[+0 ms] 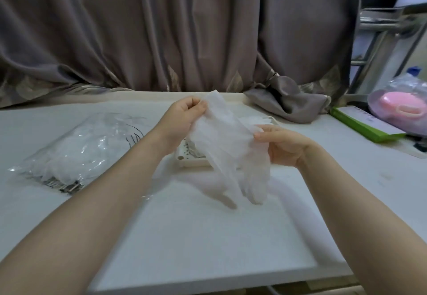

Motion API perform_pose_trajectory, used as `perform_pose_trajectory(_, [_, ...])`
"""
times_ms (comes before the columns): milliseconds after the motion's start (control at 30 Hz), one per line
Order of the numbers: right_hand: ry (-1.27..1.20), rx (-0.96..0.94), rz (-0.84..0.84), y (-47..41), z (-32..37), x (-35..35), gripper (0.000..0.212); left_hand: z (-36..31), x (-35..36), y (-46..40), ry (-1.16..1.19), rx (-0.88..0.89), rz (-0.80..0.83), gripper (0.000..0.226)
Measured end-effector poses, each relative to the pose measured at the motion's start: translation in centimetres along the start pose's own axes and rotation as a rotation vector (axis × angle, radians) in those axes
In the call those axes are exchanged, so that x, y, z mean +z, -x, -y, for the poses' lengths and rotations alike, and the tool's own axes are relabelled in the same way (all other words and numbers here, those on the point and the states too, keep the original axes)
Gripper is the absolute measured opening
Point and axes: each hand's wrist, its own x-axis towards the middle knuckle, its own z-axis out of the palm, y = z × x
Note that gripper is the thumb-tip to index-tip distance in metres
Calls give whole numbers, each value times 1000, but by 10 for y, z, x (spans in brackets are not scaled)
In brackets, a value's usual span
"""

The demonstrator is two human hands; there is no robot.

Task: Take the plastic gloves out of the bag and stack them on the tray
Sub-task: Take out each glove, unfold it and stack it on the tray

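A clear plastic glove (227, 142) hangs in the air over the middle of the table, fingers pointing down. My left hand (182, 116) pinches its upper cuff corner. My right hand (283, 146) pinches the cuff's other edge. Behind and under the glove stands the white tray (184, 159), mostly hidden, with a few flat gloves (256, 120) showing at its far right. The transparent bag (80, 149) with more gloves lies on the table to the left, apart from both hands.
A grey curtain (161, 40) hangs along the table's far edge, its tied end (288, 100) resting on the table. At the right lie a green-edged box (360, 123) and a bag holding a pink object (397, 107).
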Motion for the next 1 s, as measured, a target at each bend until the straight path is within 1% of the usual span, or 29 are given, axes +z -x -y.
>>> perform_pose_trajectory(33, [2,3,-32,2,2,-9,60,0,9,-7,30,2,3,18])
perform_pose_trajectory(67, [16,11,-76,4,6,-7,45,1,12,-10,54,0,-8,15])
perform_pose_trajectory(100, [51,16,-140,6,9,-15,25,2,20,-17,64,-6,-19,13])
perform_pose_trajectory(133, [106,41,-211,7,13,-16,9,4,22,-21,55,-17,-44,12])
perform_pose_trajectory(200, [167,69,-335,7,18,-32,11,8,28,-32,-19,-42,-118,19])
perform_pose_trajectory(267, [122,39,-391,5,23,-45,12,14,26,-40,-139,-43,-196,30])
perform_pose_trajectory(300, [90,8,-406,1,26,-53,10,18,25,-44,-188,-24,-210,34])
perform_pose_trajectory(333, [46,-5,-411,-1,30,-56,10,22,24,-48,-228,0,-209,38])
perform_pose_trajectory(400, [-12,-39,-406,-10,34,-64,15,29,24,-53,-312,-4,-186,44])
perform_pose_trajectory(433, [22,-49,-410,-16,36,-67,17,31,24,-55,-357,-26,-169,45])
perform_pose_trajectory(467, [102,-34,-430,-21,38,-69,17,34,23,-57,-396,-56,-158,45])
perform_pose_trajectory(533, [360,22,-491,-32,44,-72,15,38,22,-58,-426,-120,-169,41])
perform_pose_trajectory(633, [677,123,-529,-48,49,-84,15,44,19,-62,-480,-152,-177,22])
perform_pose_trajectory(667, [761,129,-573,-54,47,-87,16,45,19,-63,-518,-152,-182,18])
perform_pose_trajectory(733, [939,130,-679,-67,41,-91,22,48,16,-67,-658,-152,-167,17])
perform_pose_trajectory(767, [1054,165,-717,-72,38,-91,24,49,14,-69,-743,-149,-150,14])
perform_pose_trajectory(800, [1200,221,-747,-77,34,-89,27,51,14,-69,-828,-143,-135,11])
perform_pose_trajectory(833, [1347,243,-795,-80,30,-86,34,52,14,-69,-932,-133,-127,14])
perform_pose_trajectory(867, [1446,191,-864,-82,27,-82,40,54,15,-67,-1050,-118,-120,22])
perform_pose_trajectory(900, [1498,52,-920,-81,25,-74,42,53,18,-65,-1163,-66,-120,29])
perform_pose_trajectory(933, [1515,-138,-909,-80,22,-64,40,53,22,-64,-1247,30,-113,34])
perform_pose_trajectory(967, [1514,-296,-806,-78,18,-52,39,52,26,-64,-1302,136,-72,38])
perform_pose_trajectory(1000, [1511,-374,-644,-78,12,-42,42,53,31,-65,-1349,217,11,41])
